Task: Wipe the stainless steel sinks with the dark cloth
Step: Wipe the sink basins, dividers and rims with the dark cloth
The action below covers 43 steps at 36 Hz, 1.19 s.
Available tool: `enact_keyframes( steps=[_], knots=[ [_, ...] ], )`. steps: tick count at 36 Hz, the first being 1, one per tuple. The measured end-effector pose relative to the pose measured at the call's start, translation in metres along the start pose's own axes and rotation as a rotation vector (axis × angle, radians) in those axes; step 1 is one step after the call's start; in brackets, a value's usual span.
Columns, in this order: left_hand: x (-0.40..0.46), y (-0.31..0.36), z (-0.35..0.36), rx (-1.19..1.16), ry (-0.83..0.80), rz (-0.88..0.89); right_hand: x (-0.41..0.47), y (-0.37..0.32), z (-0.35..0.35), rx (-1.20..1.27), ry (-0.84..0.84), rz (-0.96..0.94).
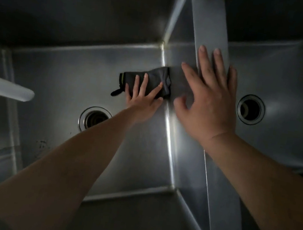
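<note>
A dark folded cloth [153, 76] with a yellow-green edge lies on the bottom of the left steel sink [63, 82], close to its far right corner. My left hand [143, 98] presses flat on the cloth with fingers spread. My right hand [208, 95] rests palm down with fingers apart on the steel divider [207, 14] between the two basins, holding nothing. The right sink [281, 79] lies beyond the divider.
A round drain [94, 118] opens in the left basin near my left forearm. Another drain [250, 109] sits in the right basin. A pale spout or handle [3, 86] juts in from the left edge. A third basin shows partly at far right.
</note>
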<state>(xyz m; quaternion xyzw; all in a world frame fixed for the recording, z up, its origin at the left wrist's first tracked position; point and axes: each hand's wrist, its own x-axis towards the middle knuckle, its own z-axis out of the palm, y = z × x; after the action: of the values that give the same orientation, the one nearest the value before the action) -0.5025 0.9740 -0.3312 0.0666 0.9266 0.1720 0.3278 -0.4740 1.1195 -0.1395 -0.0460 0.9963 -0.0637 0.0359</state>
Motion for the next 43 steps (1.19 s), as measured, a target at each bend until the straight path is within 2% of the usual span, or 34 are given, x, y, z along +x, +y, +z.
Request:
enact_keyframes(
  steps=[4,8,10,13,16,18,20,25,29,33,35,38,41,43],
  knots=[
    [-0.052,-0.007,0.04,0.14,-0.085,0.123,-0.002,0.0,0.0,-0.015,0.018,-0.007],
    [-0.099,-0.021,0.072,0.318,-0.103,0.308,-0.003,-0.002,-0.002,-0.078,0.013,-0.031],
    [-0.12,-0.034,0.083,0.466,-0.133,0.489,-0.007,-0.006,-0.004,-0.111,0.002,-0.07],
    [-0.142,-0.072,0.088,0.619,-0.182,0.839,-0.036,-0.024,-0.004,-0.01,0.036,-0.094],
    [-0.164,-0.107,0.077,0.679,-0.249,1.039,-0.106,-0.053,0.007,0.133,-0.053,-0.2],
    [-0.174,-0.129,0.068,0.72,-0.27,1.053,-0.157,-0.067,0.014,0.226,-0.175,-0.241],
    [-0.181,-0.15,0.052,0.699,-0.275,1.036,-0.201,-0.068,0.017,0.291,-0.277,-0.204],
    [-0.194,-0.191,0.035,0.676,-0.2,0.972,-0.25,-0.053,0.009,0.236,-0.419,-0.094],
    [-0.2,-0.198,0.053,0.62,-0.132,0.891,-0.245,-0.064,0.007,0.141,-0.378,-0.047],
    [-0.197,-0.194,0.08,0.627,-0.073,0.862,-0.248,-0.064,0.01,0.151,-0.292,-0.039],
    [-0.194,-0.176,0.087,0.631,-0.082,0.883,-0.249,-0.064,0.012,0.162,-0.271,-0.056],
    [-0.184,-0.14,0.1,0.672,-0.129,1.006,-0.249,-0.063,0.012,0.166,-0.267,-0.074],
    [-0.168,-0.1,0.103,0.675,-0.22,1.028,-0.248,-0.062,0.013,0.164,-0.258,-0.092],
    [-0.164,-0.074,0.106,0.666,-0.193,1.004,-0.249,-0.061,0.013,0.177,-0.253,-0.095]
  ],
)
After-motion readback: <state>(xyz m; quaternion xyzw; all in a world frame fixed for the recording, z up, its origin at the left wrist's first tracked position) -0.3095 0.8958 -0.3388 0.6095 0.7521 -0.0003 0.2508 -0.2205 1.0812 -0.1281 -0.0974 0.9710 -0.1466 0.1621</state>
